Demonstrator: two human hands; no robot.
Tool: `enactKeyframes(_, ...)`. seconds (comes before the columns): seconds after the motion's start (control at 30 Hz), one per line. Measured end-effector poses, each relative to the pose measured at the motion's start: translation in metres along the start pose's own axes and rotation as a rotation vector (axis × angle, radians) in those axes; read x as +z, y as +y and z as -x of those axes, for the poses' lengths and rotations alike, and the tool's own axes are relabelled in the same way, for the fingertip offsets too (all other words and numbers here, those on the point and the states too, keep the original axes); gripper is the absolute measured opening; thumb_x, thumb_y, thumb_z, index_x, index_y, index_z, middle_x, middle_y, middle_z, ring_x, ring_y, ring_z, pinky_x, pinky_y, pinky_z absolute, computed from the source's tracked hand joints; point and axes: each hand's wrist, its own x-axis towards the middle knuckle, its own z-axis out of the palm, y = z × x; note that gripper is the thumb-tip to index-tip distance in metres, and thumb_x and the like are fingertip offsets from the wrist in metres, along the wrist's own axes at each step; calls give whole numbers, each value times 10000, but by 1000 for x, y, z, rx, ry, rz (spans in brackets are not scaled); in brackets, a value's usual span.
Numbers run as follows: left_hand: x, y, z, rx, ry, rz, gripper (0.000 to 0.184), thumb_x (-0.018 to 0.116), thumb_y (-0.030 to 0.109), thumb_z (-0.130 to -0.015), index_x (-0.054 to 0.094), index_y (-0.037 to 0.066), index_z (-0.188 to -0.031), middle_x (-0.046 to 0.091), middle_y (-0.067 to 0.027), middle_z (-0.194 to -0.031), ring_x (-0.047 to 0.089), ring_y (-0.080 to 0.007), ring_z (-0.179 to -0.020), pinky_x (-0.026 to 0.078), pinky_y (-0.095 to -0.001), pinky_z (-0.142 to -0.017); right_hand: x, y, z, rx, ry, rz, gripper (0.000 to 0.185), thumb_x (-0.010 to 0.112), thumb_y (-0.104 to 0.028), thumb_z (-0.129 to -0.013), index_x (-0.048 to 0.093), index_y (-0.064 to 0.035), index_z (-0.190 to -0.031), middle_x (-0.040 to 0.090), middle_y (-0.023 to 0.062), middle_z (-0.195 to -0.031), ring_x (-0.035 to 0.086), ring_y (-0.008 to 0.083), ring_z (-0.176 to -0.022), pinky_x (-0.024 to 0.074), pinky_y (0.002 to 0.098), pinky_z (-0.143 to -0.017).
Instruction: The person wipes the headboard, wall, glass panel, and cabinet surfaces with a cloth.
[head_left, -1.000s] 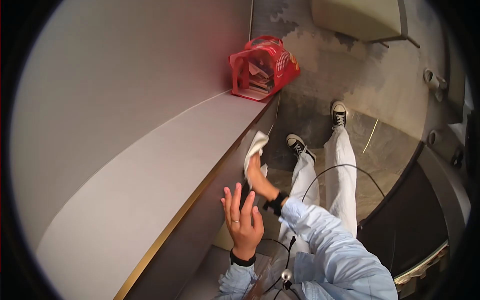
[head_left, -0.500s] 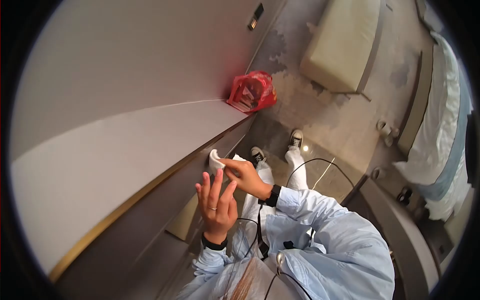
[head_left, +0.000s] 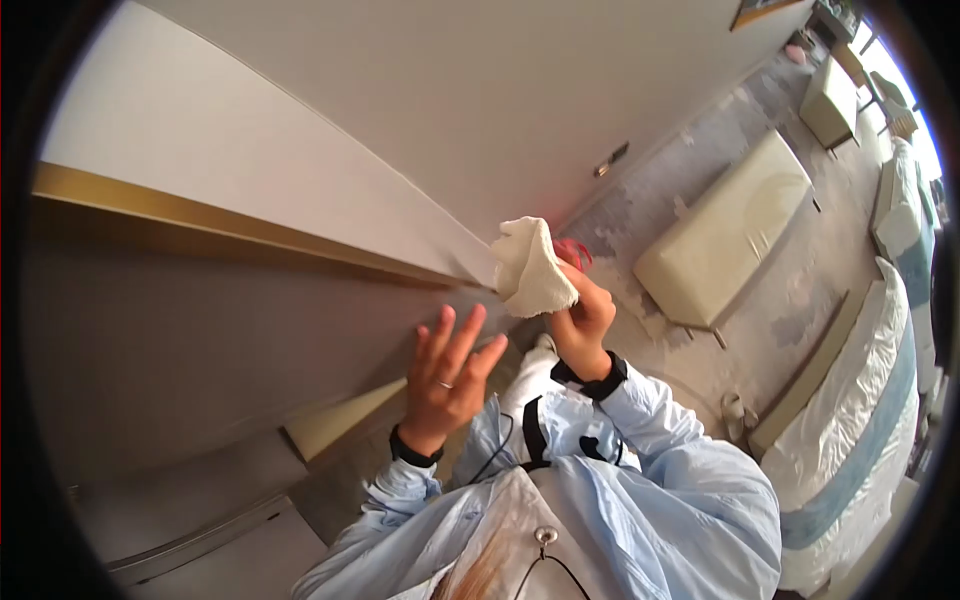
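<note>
A white cloth [head_left: 532, 270] hangs bunched from my right hand [head_left: 588, 322], pinched between thumb and fingers, and its folds hide some fingertips. My left hand [head_left: 448, 382] is held up with its fingers spread and nothing in it; a ring shows on one finger. It is apart from the cloth, lower and to the left. Just beyond the cloth is the end of a long white ledge [head_left: 300, 165] with a gold-coloured edge strip [head_left: 200, 208]. A red bag [head_left: 573, 252] sits behind the cloth and my right hand, mostly hidden.
A cream bench [head_left: 725, 225] stands on the patterned carpet at the right. Further right is a bed [head_left: 850, 420] with white and blue covers, with slippers [head_left: 738, 413] near it. A drawer cabinet [head_left: 215, 550] is at the lower left. A wall switch plate [head_left: 611, 160] is above the bag.
My right hand has lifted the cloth up and to the right, and more of the cloth shows. My left hand stays spread, now further from it. The view has turned, bringing more of the room in.
</note>
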Motion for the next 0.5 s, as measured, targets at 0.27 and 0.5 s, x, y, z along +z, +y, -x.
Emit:
enactKeyframes(0.27,-5,2,-17,313,311,-152,320,573,123,-881,587,204,-1191,457,-96,-1388,284,-364,-1378,192,-483,-1137,65,-49,-88,-236,-704,-323,541,337,-329,-994,279,-73,-1467,178,184,-1537,169,356,-1419,145,454,-1140)
enactKeyframes(0.5,17,15,-54,42,293,-325,367,603,156,-850,597,190,-1215,387,-140,-1429,216,-383,-1399,174,-498,-1134,83,-57,-164,-431,-979,-526,580,249,-478,-996,318,-140,-1463,92,172,-1556,96,365,-1432,90,509,-1139)
